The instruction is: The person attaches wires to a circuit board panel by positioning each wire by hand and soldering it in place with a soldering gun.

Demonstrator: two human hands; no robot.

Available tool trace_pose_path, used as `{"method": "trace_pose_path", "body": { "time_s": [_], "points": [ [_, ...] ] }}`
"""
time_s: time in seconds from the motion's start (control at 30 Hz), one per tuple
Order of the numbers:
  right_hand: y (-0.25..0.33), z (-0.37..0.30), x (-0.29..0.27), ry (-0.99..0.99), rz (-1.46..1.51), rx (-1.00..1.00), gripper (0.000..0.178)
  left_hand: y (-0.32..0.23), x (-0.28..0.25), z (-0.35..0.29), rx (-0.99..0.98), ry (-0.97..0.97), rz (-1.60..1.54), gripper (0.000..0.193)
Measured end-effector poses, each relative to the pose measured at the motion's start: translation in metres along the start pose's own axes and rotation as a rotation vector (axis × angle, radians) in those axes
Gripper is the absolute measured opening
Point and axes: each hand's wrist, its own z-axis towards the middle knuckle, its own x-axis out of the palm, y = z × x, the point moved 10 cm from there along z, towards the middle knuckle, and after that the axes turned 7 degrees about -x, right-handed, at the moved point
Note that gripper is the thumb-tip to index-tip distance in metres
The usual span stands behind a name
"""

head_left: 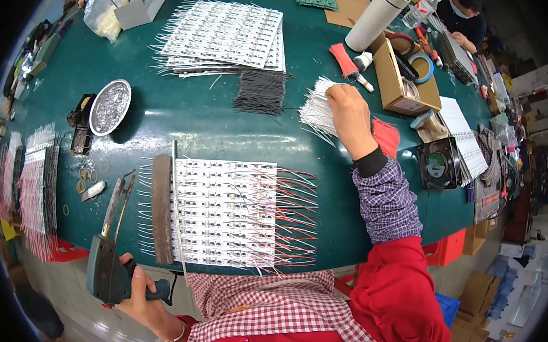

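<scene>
Left grip [144, 291] clasps soldering gun [106, 267] | right grip [348, 110] on white wires [315, 108]

Green table [183, 121]: circuit-board panel [224, 213], wire bundles [261, 92], perhaps solder dish [109, 106].

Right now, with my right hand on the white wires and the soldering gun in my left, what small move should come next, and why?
Probably pinch one wire from the white wires and lift it out. The right hand rests on that bundle, fingertips touching it. The left hand grips the soldering gun beside the board, where red and white wires are already attached.
</scene>
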Motion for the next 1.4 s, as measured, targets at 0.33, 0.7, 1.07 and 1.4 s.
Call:
{"method": "trace_pose_path", "body": {
  "time_s": [0.33,0.7,1.07,1.4],
  "points": [
    [0.092,0.03,-0.024,0.239,0.027,-0.303,0.016,0.005,0.015,-0.006,-0.143,0.078,-0.186,0.046],
    [0.211,0.015,0.063,0.533,-0.311,-0.682,0.012,0.012,0.022,-0.016,-0.234,0.103,-0.241,0.053],
    [0.21,-0.005,0.029,0.265,0.429,-0.343,0.023,0.036,0.052,-0.01,-0.431,0.277,-0.175,0.051],
    [0.203,-0.024,0.031,0.237,0.409,-0.3,0.032,0.052,0.076,-0.012,-0.341,0.435,0.163,0.03]
  ]
}}
